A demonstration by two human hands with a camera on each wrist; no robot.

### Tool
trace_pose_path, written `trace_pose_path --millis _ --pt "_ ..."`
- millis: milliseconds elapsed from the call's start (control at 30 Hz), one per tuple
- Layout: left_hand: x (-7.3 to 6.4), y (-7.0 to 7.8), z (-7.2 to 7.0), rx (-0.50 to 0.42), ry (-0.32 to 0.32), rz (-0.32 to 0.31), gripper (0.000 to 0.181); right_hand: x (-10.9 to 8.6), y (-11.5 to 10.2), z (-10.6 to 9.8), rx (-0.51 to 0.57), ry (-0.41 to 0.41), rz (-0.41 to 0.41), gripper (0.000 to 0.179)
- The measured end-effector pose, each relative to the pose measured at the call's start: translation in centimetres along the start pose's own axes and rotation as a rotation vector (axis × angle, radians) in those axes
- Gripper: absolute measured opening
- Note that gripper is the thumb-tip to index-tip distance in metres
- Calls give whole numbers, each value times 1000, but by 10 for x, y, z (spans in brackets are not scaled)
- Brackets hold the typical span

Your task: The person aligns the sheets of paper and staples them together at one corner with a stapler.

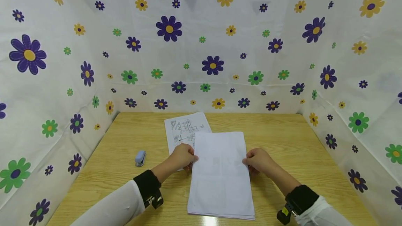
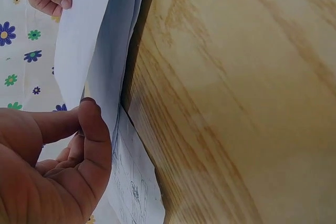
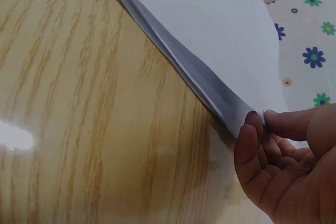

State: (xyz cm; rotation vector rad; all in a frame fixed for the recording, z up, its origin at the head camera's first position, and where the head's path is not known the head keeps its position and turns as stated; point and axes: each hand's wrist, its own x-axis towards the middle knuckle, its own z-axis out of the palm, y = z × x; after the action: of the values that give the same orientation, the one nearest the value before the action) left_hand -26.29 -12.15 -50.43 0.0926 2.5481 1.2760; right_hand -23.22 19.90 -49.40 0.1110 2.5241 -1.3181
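A white sheet of paper (image 1: 221, 180) lies over other sheets in front of the person, its blank side up. The left hand (image 1: 182, 156) pinches its left edge between thumb and fingers. On the opposite edge the right hand (image 1: 259, 159) pinches the same sheet. Both wrist views show the sheet's side edges lifted, with a gap above the lower sheets (image 3: 194, 80). Behind and to the left, a printed sheet with line drawings (image 1: 185, 126) lies partly covered by the white paper.
A small light-purple stapler (image 1: 140, 158) stands on the wooden table (image 1: 125, 132) left of the papers. A white curtain with printed flowers (image 1: 194, 51) encloses the table at the back and both sides.
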Motion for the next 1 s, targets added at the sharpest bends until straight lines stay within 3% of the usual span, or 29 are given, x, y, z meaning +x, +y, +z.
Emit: trace_pose_path --millis 533,1000 --pt "3 -4 4 40 -19 52 20 4 9 2 -136 44 -13 23" --pt "-1 1 6 83 -31 32 22 1 11 3 -241 94 -7 25"
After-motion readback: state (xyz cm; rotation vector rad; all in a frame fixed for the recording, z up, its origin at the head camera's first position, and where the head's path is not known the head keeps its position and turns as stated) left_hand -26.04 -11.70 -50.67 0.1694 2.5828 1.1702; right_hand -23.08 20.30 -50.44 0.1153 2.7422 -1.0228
